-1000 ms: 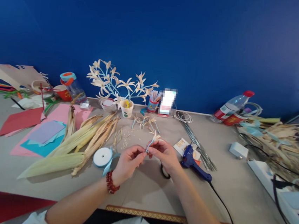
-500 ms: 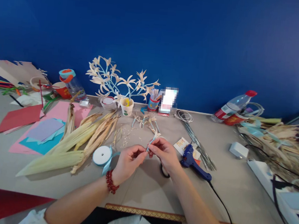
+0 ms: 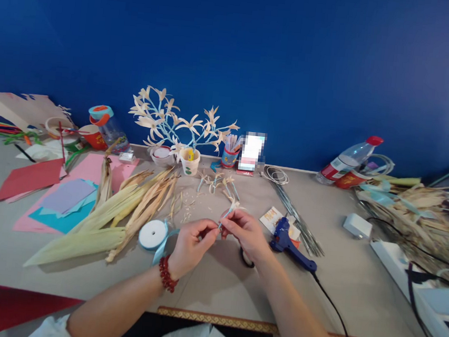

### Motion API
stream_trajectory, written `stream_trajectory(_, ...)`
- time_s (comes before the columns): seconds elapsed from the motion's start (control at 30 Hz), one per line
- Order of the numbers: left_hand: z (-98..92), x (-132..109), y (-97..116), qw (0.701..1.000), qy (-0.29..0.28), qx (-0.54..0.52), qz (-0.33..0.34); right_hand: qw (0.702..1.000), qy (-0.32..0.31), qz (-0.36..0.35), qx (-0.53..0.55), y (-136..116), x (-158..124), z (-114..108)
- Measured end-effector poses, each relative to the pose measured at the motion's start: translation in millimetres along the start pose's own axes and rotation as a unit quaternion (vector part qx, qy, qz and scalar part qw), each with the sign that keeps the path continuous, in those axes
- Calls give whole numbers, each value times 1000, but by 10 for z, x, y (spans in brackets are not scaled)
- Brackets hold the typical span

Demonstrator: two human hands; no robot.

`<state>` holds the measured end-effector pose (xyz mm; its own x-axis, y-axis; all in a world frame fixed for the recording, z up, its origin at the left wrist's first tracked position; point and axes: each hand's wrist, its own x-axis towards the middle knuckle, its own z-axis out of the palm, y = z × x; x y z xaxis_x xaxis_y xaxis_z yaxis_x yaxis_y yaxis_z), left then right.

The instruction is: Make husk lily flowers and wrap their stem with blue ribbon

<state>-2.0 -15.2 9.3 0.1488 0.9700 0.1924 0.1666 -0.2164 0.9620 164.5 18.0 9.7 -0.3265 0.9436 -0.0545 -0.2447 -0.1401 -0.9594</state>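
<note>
Little flower (image 3: 235, 204) has cream petals on a baby-blue stem (image 3: 227, 212), pretty much matching the ribbon (image 3: 160, 251) on that white-faced spool (image 3: 147, 233). Bead bracelet's (image 3: 167, 274) dark red, glue gun's (image 3: 290, 246) navy, wall's (image 3: 236, 48) a solid deep blue. Corn husks (image 3: 95, 225) run pale green to tan, and the edge strip (image 3: 218, 320) has a small repeating gold pattern.

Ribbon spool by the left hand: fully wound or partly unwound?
Partly unwound. A loose length of blue ribbon trails off the spool beside the left hand.
</note>
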Motion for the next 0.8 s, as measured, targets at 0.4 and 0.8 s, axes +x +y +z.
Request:
stream_trajectory(0.4, 1, 2, -6, 1000, -19, -7, -17, 998, 16, -41, -32, 24, -4, 61)
stream_trajectory(0.8, 10, 5, 22, 981, -41, -177, -67, 996, 28, -89, -4, 82, -21, 82)
